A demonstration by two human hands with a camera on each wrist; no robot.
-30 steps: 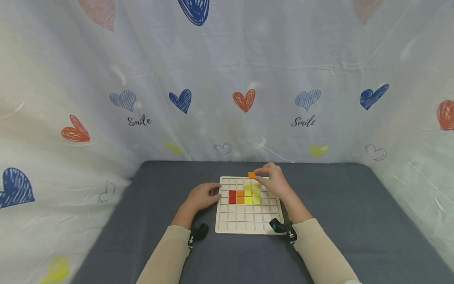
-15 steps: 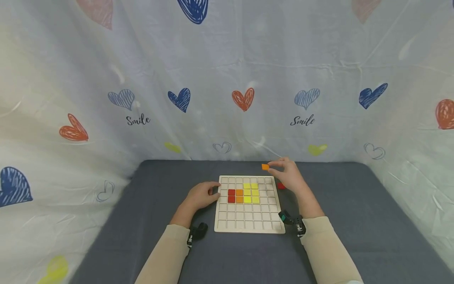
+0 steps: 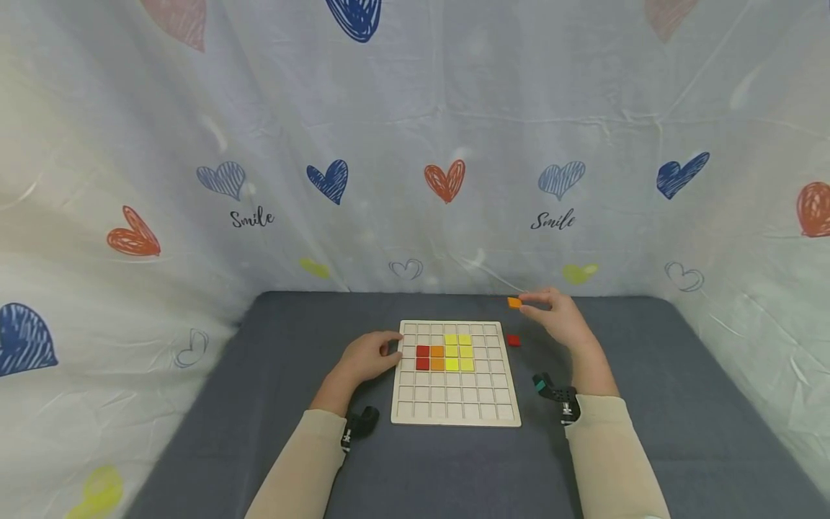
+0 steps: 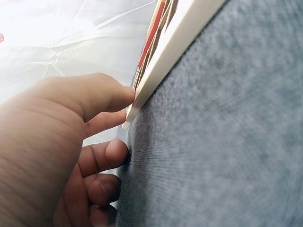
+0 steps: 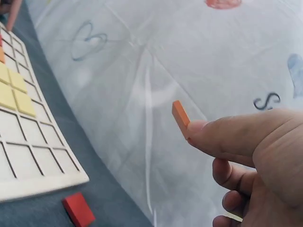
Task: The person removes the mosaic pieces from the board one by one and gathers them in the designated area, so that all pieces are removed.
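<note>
My right hand (image 3: 559,317): pinching orange tile (image 3: 514,303), one end thumb-hidden. My left hand (image 3: 364,357): fingers loosely bent, touching board (image 3: 455,395) at its nine o'clock. Red tile (image 3: 514,340): board's two o'clock.

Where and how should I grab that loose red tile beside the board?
Probably pinch the red tile by its near and far edges, coming from above right: it lies flat, with the board close on its left.
</note>
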